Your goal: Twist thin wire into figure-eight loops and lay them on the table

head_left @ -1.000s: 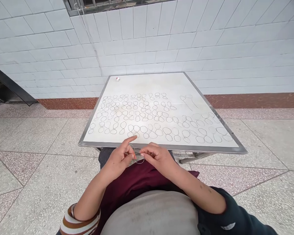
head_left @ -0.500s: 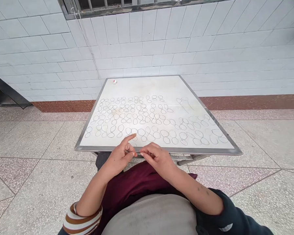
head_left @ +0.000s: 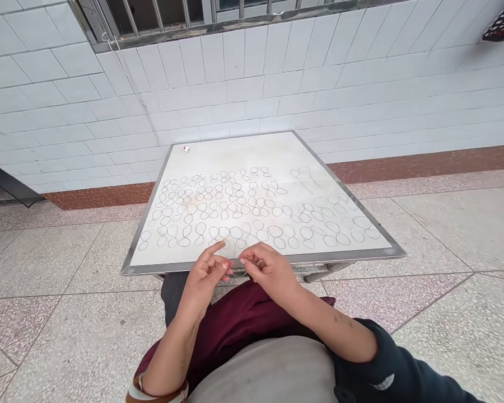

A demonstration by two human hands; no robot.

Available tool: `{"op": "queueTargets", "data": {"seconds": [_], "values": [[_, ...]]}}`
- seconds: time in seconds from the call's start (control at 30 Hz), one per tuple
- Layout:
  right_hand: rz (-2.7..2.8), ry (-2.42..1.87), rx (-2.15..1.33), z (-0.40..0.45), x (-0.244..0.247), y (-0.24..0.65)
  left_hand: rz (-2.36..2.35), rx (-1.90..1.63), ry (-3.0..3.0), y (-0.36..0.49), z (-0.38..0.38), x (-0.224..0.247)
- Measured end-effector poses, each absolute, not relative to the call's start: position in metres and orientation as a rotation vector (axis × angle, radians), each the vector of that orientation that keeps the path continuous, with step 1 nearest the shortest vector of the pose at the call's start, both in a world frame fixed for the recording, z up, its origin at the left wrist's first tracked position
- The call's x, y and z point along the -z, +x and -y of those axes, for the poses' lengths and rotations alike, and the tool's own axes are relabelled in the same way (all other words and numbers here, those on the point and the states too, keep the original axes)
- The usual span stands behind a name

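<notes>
Head cam view here, looking down over a gray-covered belly [head_left: 264, 372] with a maroon cloth [head_left: 239, 319] across the lap. Dark sleeve [head_left: 388, 369] on the right arm, striped cuff [head_left: 155, 392] cut off at the bottom edge. Left hand [head_left: 205, 274] and right hand [head_left: 269, 268] are up close together, just short of touching, over the near edge of the table [head_left: 243, 151]. There's a really thin wire loop [head_left: 239, 273] between them, barely visible, and honestly can't tell if either hand is gripping it. Left index finger [head_left: 217, 245] points out over the table. Past that: tons of hand-drawn loops [head_left: 218, 207], a tiny red-and-white bit [head_left: 186, 149] near the far corner, then a tiled wall [head_left: 235, 89] and barred window [head_left: 159, 22].
</notes>
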State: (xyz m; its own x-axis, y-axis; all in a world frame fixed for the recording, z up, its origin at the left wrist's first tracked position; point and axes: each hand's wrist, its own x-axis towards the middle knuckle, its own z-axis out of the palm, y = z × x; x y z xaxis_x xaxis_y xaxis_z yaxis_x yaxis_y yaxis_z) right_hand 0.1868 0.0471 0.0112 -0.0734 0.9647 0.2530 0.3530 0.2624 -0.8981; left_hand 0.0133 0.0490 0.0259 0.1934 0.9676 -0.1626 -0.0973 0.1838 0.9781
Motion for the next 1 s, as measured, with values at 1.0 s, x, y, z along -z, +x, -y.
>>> {"op": "queueTargets", "data": {"seconds": [1.0], "values": [[1.733, -1.196, -0.807, -0.041, -0.012, 0.183, -1.107, -1.153, 0.913, 0.030, -0.034, -0.021]]}}
